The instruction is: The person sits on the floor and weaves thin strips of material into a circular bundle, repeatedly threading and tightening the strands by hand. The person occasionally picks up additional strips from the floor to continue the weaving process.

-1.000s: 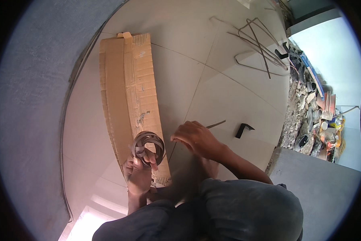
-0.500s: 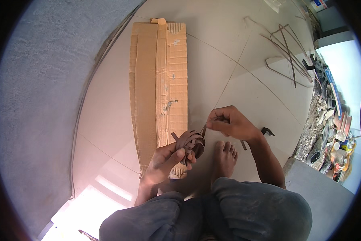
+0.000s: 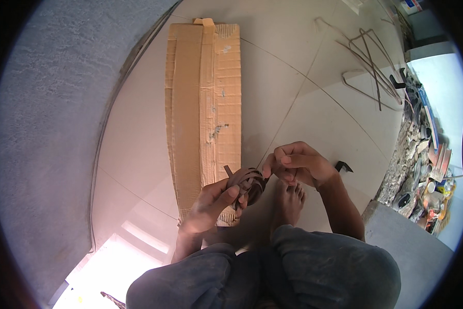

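My left hand (image 3: 211, 208) grips a loosely wound coil of flat brown strap (image 3: 246, 183), with one short end sticking up. Just to the right of the coil, my right hand (image 3: 298, 162) has its fingers curled at a length of the same strap, partly hidden by the fingers. Under and behind my left hand lies a long flattened cardboard piece (image 3: 186, 103) on the tiled floor (image 3: 272, 77). My bare foot (image 3: 288, 208) is below my right hand.
A blue-grey wall (image 3: 56, 103) curves along the left. Several bent thin strips (image 3: 365, 62) lie at upper right, near black brackets (image 3: 396, 82); another bracket (image 3: 344, 166) is beside my right wrist. A heap of rubble and containers (image 3: 422, 165) lines the right edge.
Since a second ago my right hand has come to the coil and its fingers have shifted slightly downward along the strap. The view has swung, so floor items sit further right in it.
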Tool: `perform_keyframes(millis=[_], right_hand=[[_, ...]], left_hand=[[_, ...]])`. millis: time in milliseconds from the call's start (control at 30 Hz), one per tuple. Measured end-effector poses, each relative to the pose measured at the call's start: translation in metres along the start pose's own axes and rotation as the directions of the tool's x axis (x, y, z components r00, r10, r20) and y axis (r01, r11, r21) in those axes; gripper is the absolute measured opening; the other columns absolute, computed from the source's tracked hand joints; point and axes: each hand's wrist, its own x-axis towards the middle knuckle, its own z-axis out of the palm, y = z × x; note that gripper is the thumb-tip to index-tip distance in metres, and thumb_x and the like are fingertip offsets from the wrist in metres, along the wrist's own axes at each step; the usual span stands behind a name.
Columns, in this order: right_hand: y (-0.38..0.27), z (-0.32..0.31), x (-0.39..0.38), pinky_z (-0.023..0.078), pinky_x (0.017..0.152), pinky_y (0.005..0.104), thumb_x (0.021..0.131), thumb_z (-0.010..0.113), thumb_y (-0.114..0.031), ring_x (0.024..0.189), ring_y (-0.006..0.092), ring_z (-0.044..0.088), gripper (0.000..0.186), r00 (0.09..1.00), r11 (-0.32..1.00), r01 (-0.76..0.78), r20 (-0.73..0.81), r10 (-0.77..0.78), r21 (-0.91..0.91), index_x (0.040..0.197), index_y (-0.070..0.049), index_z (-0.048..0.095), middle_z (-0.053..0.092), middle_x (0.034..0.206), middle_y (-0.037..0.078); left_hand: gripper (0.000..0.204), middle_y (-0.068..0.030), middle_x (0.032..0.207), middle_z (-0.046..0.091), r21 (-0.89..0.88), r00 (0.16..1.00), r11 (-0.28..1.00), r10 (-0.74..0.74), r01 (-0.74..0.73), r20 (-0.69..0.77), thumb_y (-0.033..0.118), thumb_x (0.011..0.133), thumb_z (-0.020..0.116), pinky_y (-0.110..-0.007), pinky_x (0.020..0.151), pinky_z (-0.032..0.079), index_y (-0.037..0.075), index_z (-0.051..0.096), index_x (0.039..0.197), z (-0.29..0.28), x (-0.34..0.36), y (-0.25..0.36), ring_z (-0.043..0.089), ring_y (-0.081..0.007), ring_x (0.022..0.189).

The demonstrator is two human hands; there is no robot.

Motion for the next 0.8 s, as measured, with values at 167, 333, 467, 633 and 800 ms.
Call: perform_keyframes(millis=[167, 333, 467, 633, 800], right_hand=[[0.019, -0.002, 0.007, 0.049, 0.063, 0.0299, 0.1, 0.045, -0.056, 0.072, 0.0181, 0.054, 0.063, 0.973, 0.864, 0.095, 0.137, -0.186, 0.495, 0.088, 0.004, 0.062, 0.059, 0.1, 0.022], [0.035, -0.003, 0.005, 0.051, 0.074, 0.0345, 0.101, 0.048, -0.051, 0.084, 0.0214, 0.059, 0.056, 0.967, 0.864, 0.256, -0.111, -0.231, 0.434, 0.09, 0.001, 0.063, 0.06, 0.103, 0.019], [0.044, -0.001, 0.009, 0.05, 0.079, 0.0362, 0.103, 0.054, -0.035, 0.087, 0.0201, 0.059, 0.033, 0.871, 0.894, 0.441, -0.278, -0.405, 0.078, 0.094, -0.005, 0.064, 0.062, 0.103, 0.012], [0.035, 0.023, 0.022, 0.047, 0.08, 0.0384, 0.102, 0.059, -0.029, 0.086, 0.015, 0.056, 0.019, 0.808, 0.802, 0.527, -0.457, -0.371, 0.282, 0.101, -0.01, 0.058, 0.059, 0.095, 0.005], [0.037, 0.029, 0.017, 0.05, 0.066, 0.0352, 0.105, 0.052, -0.025, 0.064, 0.0144, 0.051, 0.019, 0.699, 0.829, 0.557, -0.569, -0.434, 0.052, 0.117, -0.01, 0.05, 0.054, 0.082, 0.001]], left_hand=[[0.044, -0.0094, 0.083, 0.061, -0.173, 0.999, 0.985, -0.01, 0.001, -0.05, 0.033, 0.103, 0.053, -0.024, 0.059, 0.044, -0.008, 0.059, 0.116, 0.003, -0.003, 0.003, 0.057, -0.0138, 0.071], [0.041, -0.0094, 0.079, 0.057, -0.288, 0.996, 0.954, 0.074, -0.087, -0.055, 0.035, 0.102, 0.052, -0.023, 0.055, 0.038, -0.005, 0.061, 0.107, -0.001, 0.001, -0.002, 0.051, -0.0117, 0.062], [0.036, -0.007, 0.077, 0.054, -0.33, 0.991, 0.937, 0.077, -0.111, -0.112, 0.035, 0.104, 0.05, -0.024, 0.062, 0.037, 0.001, 0.059, 0.097, -0.003, 0.005, -0.002, 0.044, -0.0099, 0.057], [0.036, -0.0055, 0.082, 0.054, -0.465, 0.983, 0.868, 0.178, -0.173, -0.032, 0.038, 0.105, 0.048, -0.023, 0.064, 0.038, 0.004, 0.056, 0.094, -0.014, 0.008, -0.016, 0.046, -0.0117, 0.068], [0.037, -0.005, 0.08, 0.054, -0.494, 0.974, 0.84, 0.208, -0.227, -0.093, 0.038, 0.105, 0.047, -0.026, 0.069, 0.039, 0.004, 0.056, 0.094, -0.014, 0.008, -0.02, 0.046, -0.0116, 0.066]])
